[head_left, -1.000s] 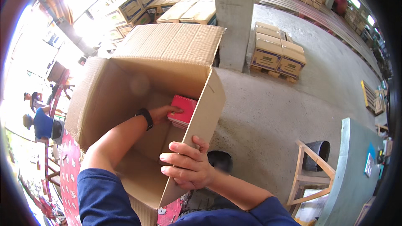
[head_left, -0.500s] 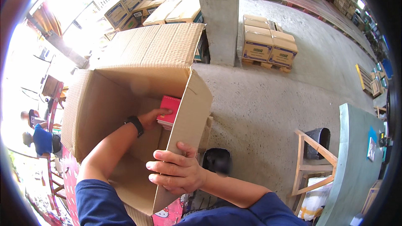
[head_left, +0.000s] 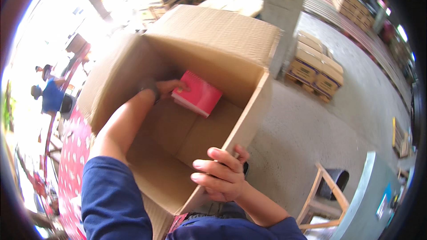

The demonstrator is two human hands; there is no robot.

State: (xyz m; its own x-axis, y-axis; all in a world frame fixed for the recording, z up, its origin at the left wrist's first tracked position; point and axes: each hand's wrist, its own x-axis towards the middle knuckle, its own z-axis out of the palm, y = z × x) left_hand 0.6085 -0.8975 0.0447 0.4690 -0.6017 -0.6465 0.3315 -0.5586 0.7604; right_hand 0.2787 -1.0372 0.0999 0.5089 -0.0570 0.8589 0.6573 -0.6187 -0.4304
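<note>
A large open cardboard box (head_left: 213, 26) stands in front of me, its flaps spread outward. My left hand (head_left: 172, 88) reaches deep inside, a dark watch on its wrist. It grips a small stack of pinkish-red notebooks (head_left: 201, 94), thumb on the top cover; a row of binding holes or coils runs along one edge. The fingers beneath the stack are hidden. With my right hand (head_left: 222, 173) I hold the box's right side at its near rim, fingers over the inside and thumb on the edge.
A red patterned cloth surface (head_left: 73, 164) lies left of the box. Beyond a concrete pillar (head_left: 284, 9), closed cartons (head_left: 316, 64) sit on a pallet. A wooden frame (head_left: 322, 204) and a grey-green panel (head_left: 362, 200) stand at right. A person in blue (head_left: 52, 95) is at far left.
The view has turned, so the box appears farther right and tilted. The notebooks, still in my left hand, now show clear of the right wall. My right hand keeps its hold on the box.
</note>
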